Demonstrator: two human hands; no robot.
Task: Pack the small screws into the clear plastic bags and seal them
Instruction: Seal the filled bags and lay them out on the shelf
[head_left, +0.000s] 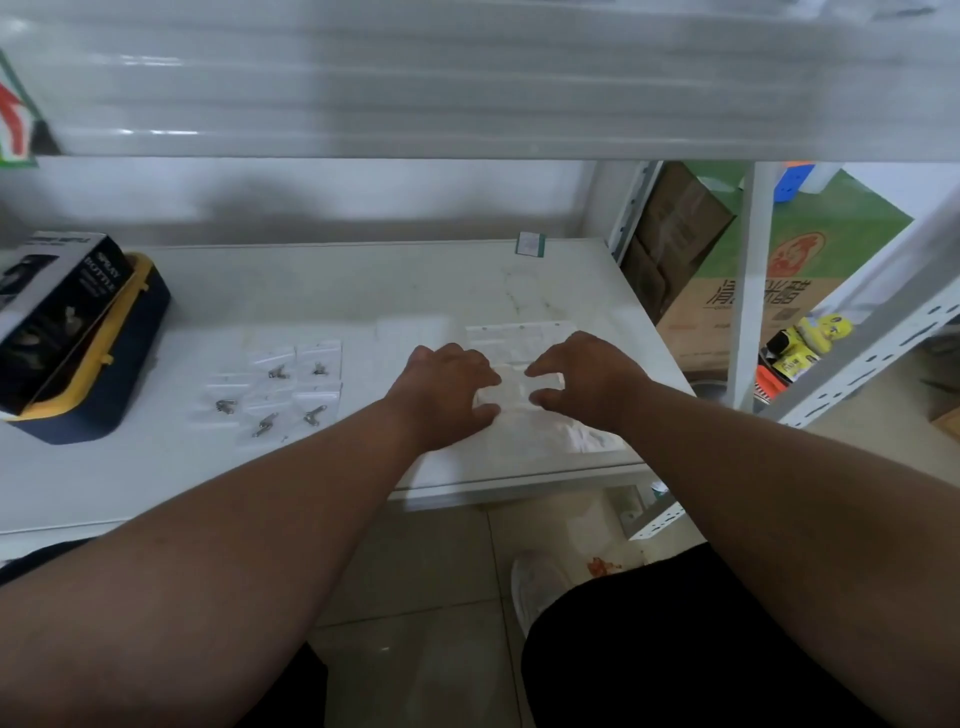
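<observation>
**Both hands on a clear bag near the shelf's right front corner**

I take the white shelf board (156, 467) as my landmark. Both hands meet over its right front part, close to the front edge and not far from the right edge, where the board ends and tiled floor shows below. My left hand (447, 389) and right hand (587, 379) have their fingers curled, and I see thumb and fingertips of each pinching a small clear plastic bag (514, 387) from opposite sides. The bag is blurred; I cannot tell whether it holds screws or whether its strip is closed.

Under and behind the hands lies a flat stack of empty clear bags (524, 332), reaching toward the right edge of the board. Left of the hands, around mid-board, sit six filled bags (275, 387) in a loose group, each with small screws (279, 372) showing as dark metal specks. These bags lie flat, some touching at their borders.

At the far left of the board a black carton (57, 306) rests tilted on a blue and yellow case (111, 364). The board between that case and the filled bags is bare, as is the strip along the back wall except for a small green-edged tag (531, 244) at the rear edge.

Beyond the right edge stands a white upright post (748, 291) with cardboard boxes (680, 234) behind it.
</observation>
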